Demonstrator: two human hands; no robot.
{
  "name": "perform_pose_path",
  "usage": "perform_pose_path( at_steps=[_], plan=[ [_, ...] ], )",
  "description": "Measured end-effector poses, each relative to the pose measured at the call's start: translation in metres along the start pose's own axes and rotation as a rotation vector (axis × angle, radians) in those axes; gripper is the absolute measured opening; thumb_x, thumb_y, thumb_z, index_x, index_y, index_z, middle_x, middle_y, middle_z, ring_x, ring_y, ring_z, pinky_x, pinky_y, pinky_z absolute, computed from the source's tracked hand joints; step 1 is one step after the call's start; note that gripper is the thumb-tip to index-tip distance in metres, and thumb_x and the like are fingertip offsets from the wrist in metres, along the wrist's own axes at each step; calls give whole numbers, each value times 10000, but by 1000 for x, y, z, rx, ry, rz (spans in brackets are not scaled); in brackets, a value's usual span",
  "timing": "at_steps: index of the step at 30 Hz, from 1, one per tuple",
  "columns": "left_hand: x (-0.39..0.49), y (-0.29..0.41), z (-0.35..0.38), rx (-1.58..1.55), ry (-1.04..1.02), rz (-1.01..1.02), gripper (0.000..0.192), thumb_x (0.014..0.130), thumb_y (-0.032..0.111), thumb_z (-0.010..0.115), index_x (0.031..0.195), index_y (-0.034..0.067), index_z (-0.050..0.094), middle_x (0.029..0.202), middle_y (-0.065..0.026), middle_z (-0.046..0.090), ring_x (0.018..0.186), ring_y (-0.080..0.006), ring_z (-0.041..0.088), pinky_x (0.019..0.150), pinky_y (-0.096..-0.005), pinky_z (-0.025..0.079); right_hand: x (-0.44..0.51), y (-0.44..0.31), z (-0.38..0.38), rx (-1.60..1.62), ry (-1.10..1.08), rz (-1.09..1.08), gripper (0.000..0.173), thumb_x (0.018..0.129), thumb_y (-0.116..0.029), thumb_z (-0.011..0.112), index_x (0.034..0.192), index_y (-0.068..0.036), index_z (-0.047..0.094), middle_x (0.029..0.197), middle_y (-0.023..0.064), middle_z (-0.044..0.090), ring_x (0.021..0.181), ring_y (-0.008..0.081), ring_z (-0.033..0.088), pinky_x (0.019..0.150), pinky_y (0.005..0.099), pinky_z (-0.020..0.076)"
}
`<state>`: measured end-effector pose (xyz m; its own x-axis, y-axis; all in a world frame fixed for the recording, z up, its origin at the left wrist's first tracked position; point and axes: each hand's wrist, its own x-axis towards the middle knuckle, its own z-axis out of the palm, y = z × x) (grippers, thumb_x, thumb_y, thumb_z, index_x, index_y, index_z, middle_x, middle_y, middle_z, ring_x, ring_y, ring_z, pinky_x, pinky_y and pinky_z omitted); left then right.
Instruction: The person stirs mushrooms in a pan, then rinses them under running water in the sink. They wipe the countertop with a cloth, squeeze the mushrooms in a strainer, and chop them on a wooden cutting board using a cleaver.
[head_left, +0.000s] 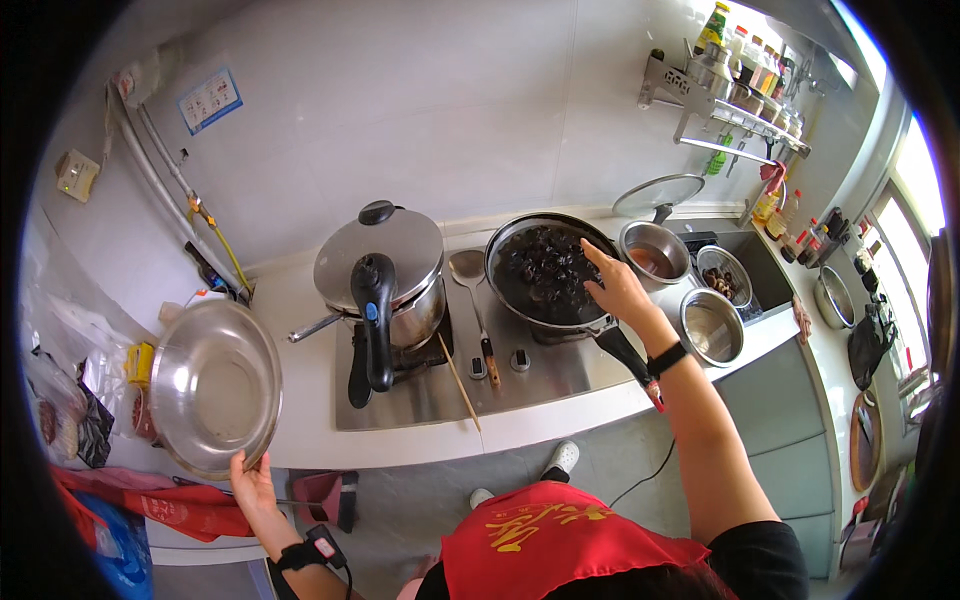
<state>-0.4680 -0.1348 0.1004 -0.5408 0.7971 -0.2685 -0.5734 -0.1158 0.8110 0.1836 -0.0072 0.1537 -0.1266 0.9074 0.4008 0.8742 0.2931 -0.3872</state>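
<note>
My left hand (253, 480) grips the near rim of a wide stainless steel basin (217, 390) at the left end of the counter; no contents show in it. My right hand (616, 286) is held over the right side of a black wok (498, 289), fingers apart and nothing in them. Dark, ruffled pieces that look like wood ear fungus (544, 262) sit in dark liquid in the wok. Its black handle (624, 352) points toward me, beneath my right forearm. Whether my fingertips touch the pieces is hard to tell.
A lidded pressure cooker (382, 255) stands on the left burner. Between the pots lie a metal spatula (469, 270) and a wooden chopstick (459, 382). Steel pots (654, 251) (711, 328) and a colander (724, 276) crowd the sink side. A glass lid (658, 195) leans against the wall.
</note>
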Motion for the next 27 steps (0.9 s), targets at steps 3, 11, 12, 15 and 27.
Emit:
perform_pose_path(
  at_steps=[3, 11, 12, 15, 27],
  plan=[
    [31, -42, -29, 22, 58, -90, 194, 892, 167, 584, 989, -1, 572, 935, -99, 668, 817, -207, 660, 720, -319, 589, -31, 2, -2, 33, 167, -39, 452, 764, -91, 654, 1200, -45, 547, 1152, 174, 606, 1127, 372, 530, 974, 406, 425],
    [83, -119, -46, -76, 28, -267, 357, 942, 223, 547, 1121, -86, 524, 1061, -175, 640, 911, -302, 651, 790, -360, 595, -118, 42, -17, 114, -655, 823, 529, 892, -525, 535, 1074, -38, 633, 905, 147, 668, 867, 286, 646, 794, 414, 505],
    [88, -122, -45, -63, -5, -282, 361, 943, 241, 555, 1128, -68, 530, 1064, -156, 645, 903, -281, 653, 801, -349, 589, -128, 42, -11, 562, -641, 1002, 572, 899, -554, 503, 1086, -27, 626, 879, 135, 666, 799, 252, 647, 732, 378, 519],
    [89, -134, -34, -26, 48, -238, 419, 938, 299, 566, 1146, -62, 525, 1093, -164, 632, 923, -280, 644, 805, -342, 587, -148, 37, 4, 1244, -473, 1157, 502, 936, -502, 486, 986, -11, 579, 696, 42, 573, 558, 130, 535, 508, 242, 453],
    [10, -162, 1, -36, 201, -200, 325, 853, 299, 701, 955, 32, 547, 766, -49, 536, 655, -157, 554, 701, -366, 589, -160, -30, 63, 1452, -111, 1233, 374, 901, -488, 565, 830, -125, 510, 554, -42, 445, 401, 71, 390, 325, 197, 317]
  ],
)
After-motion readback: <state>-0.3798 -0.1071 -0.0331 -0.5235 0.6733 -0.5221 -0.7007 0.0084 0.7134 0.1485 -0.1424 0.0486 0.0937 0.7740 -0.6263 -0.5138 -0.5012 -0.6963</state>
